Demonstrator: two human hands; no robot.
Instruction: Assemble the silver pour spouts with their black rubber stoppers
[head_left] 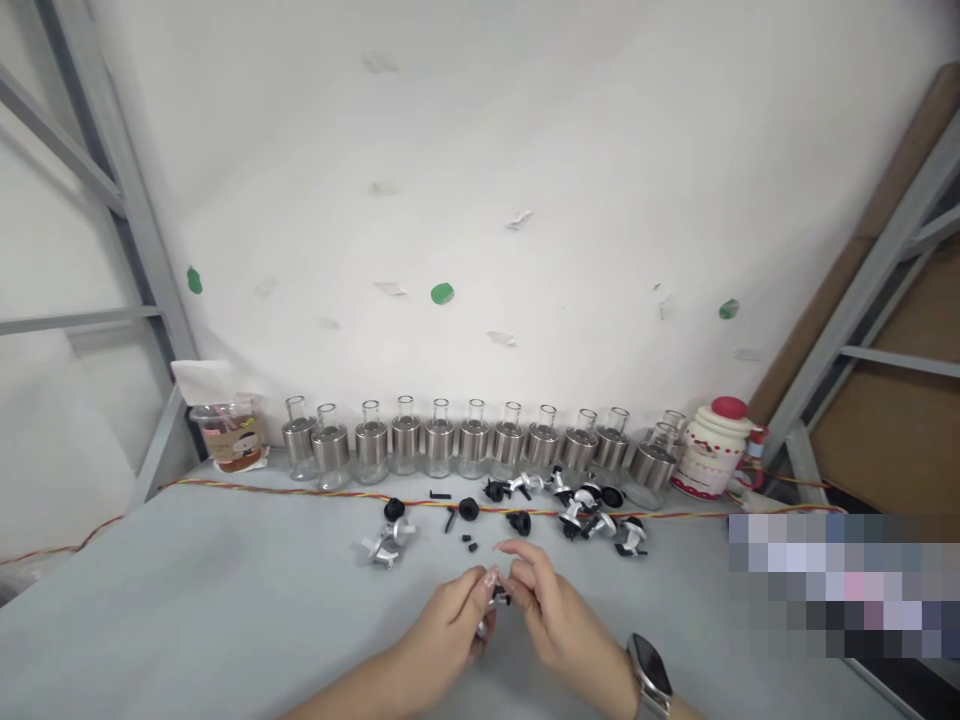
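Observation:
A small silver-and-black bottle pourer (498, 598) is held in my left hand (459, 610), thumb and fingers closed round it, so most of it is hidden. My right hand (551, 610) comes in from the other side with its fingers bent and fingertips at the pourer's upper end; its index finger sticks out above. Beyond the hands lie two small black plugs (469, 543), a black round stopper (469, 509) and short black sticks (450, 519). Left of these are silver pourers with clear tabs (384, 550). A cluster of silver-and-black pourers (581, 508) lies to the right.
Along the wall stands a row of glass bottles with steel sleeves (474, 440). A twisted red-yellow wire (300, 490) crosses the grey table (225, 590). A plastic cup (232, 440) stands at the left, a cream-and-red jar (714, 450) at the right. A blurred-out patch covers the right edge.

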